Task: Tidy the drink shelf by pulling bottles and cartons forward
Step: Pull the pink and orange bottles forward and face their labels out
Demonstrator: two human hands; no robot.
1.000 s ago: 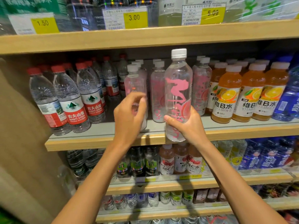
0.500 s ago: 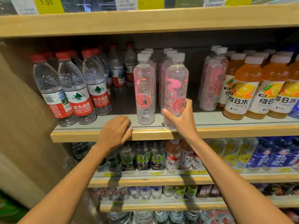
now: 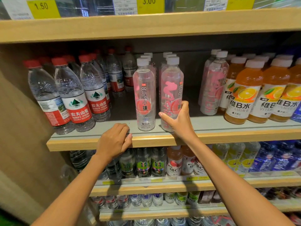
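Note:
Two clear bottles with pink print and white caps stand upright at the front of the middle shelf (image 3: 236,128). My right hand (image 3: 178,119) grips the lower part of the right pink bottle (image 3: 171,88). The left pink bottle (image 3: 144,95) stands free just beside it, with more of the same lined up behind both. My left hand (image 3: 114,141) rests on the shelf's wooden front edge, left of the bottles, fingers curled over the lip and holding no bottle.
Red-capped water bottles (image 3: 73,95) fill the shelf's left side. Another pink row (image 3: 213,85) and orange vitamin drinks (image 3: 244,93) stand at the right, with a gap between them and the held bottle. A wooden wall (image 3: 19,128) bounds the left; stocked shelves lie above and below.
My right hand brought its pink bottle down onto the shelf front beside the other one. My left hand let go of the left pink bottle and dropped to the shelf edge.

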